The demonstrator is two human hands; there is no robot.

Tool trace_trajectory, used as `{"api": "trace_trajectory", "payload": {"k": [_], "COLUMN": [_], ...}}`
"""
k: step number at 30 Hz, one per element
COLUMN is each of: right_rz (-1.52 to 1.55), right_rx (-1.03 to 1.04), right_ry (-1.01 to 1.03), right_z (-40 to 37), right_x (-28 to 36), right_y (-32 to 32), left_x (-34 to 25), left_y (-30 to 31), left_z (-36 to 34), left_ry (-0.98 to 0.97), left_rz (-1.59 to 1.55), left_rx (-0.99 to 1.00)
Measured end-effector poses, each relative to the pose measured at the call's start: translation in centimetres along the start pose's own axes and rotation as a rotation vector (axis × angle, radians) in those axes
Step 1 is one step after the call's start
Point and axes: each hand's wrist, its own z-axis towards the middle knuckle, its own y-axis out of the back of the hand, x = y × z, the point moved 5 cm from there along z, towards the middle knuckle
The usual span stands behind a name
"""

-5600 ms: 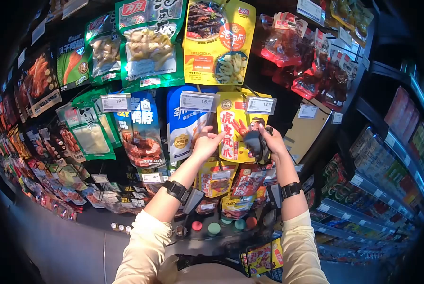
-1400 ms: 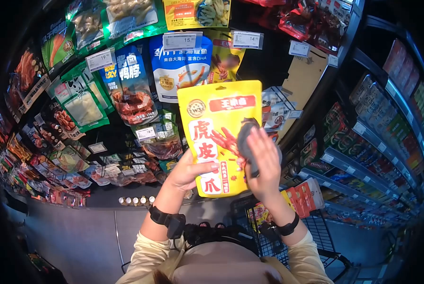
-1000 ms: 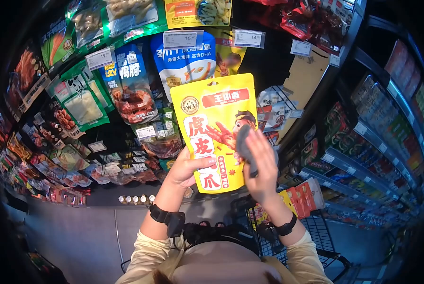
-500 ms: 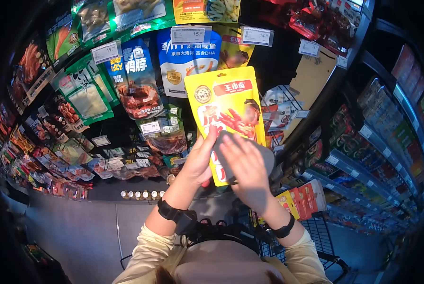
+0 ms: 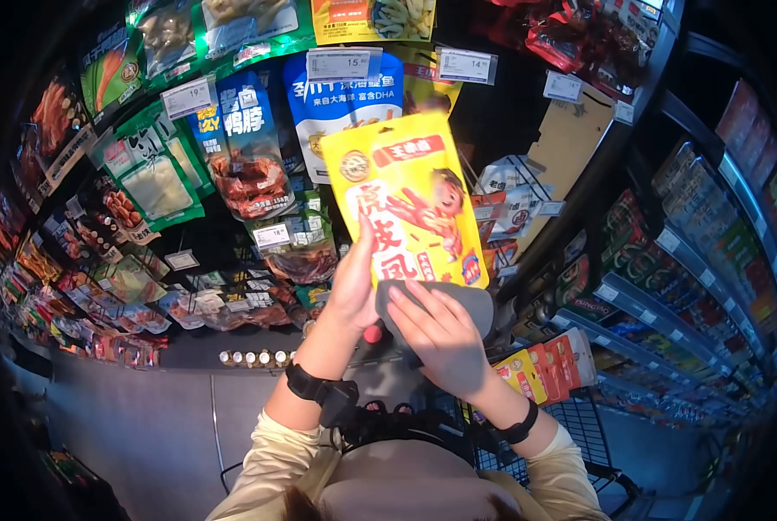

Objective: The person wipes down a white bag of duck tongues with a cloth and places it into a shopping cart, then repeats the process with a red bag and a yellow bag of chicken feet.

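Observation:
A yellow snack packet point(image 5: 414, 208) with red and white print is held up in front of the shelf, tilted slightly left. My left hand point(image 5: 354, 278) grips its lower left edge, thumb on the front. My right hand point(image 5: 436, 339) presses a dark grey cloth-like item point(image 5: 471, 308) against the packet's lower part, its fingers close together over the grey surface. The bottom of the packet is hidden behind the grey item and my right hand.
Hanging packets, among them a blue one point(image 5: 250, 148) and a green one point(image 5: 154, 174), fill the rack with price tags. Another shelf point(image 5: 666, 321) runs along the right. A black wire cart point(image 5: 579, 434) with yellow and red packets point(image 5: 549, 369) stands at lower right.
The packet has shifted slightly up and left with my left hand. My right hand and the grey item have moved lower on it, uncovering more of the printed front.

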Motion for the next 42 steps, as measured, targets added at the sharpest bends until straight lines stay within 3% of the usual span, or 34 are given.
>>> {"api": "trace_trajectory", "payload": {"k": [3,5,7,10,15,18,26,29,35,37,39,41,42], "right_rz": [-0.010,-0.049,0.037,0.006,-0.093,-0.057,-0.008,0.040,0.038,0.617,0.723,0.992,0.969], "right_rx": [0.015,-0.136,-0.225,-0.031,0.003,-0.285,-0.257,-0.214,-0.425,-0.519,-0.543,-0.273,-0.258], "right_ry": [-0.019,-0.201,-0.227,-0.081,-0.054,-0.241,-0.230,-0.202,-0.325,-0.866,-0.786,-0.861,-0.835], "right_z": [-1.3,-1.3,-0.6,0.5,-1.6,-1.7,-2.1,-2.7,-2.4,-3.8,-4.2,-4.3,-3.7], "right_x": [-0.5,-2.5,-2.7,-0.4,-0.9,-3.3,-3.2,-2.9,-3.3,-5.7,-7.0,-7.1,-6.4], "right_y": [0.5,1.5,1.7,1.0,0.8,2.5,2.9,1.3,3.4,2.7,2.5,0.9,1.1], "left_x": [-1.7,-1.4,-0.6,-0.7,-2.6,-2.5,-3.0,-2.9,-2.7,-2.3,-1.7,-1.0,-1.0], "left_y": [-0.1,0.3,0.5,0.4,0.6,1.0,2.3,2.3,0.8,1.2,2.1,2.6,2.6], "left_z": [-0.1,0.0,0.3,0.6,0.6,0.3,0.8,1.1,1.0,0.7,0.7,0.8,0.9], "left_ry": [-0.047,-0.043,-0.039,-0.043,-0.088,-0.073,-0.057,-0.026,-0.048,-0.022,-0.051,-0.049,-0.048], "left_rz": [-0.065,-0.058,-0.073,-0.106,-0.119,-0.114,-0.164,-0.310,-0.179,-0.095,0.058,0.124,0.123], "left_rx": [0.018,0.031,-0.026,0.022,0.061,0.032,0.031,0.152,0.071,0.023,-0.016,-0.014,-0.012]}}
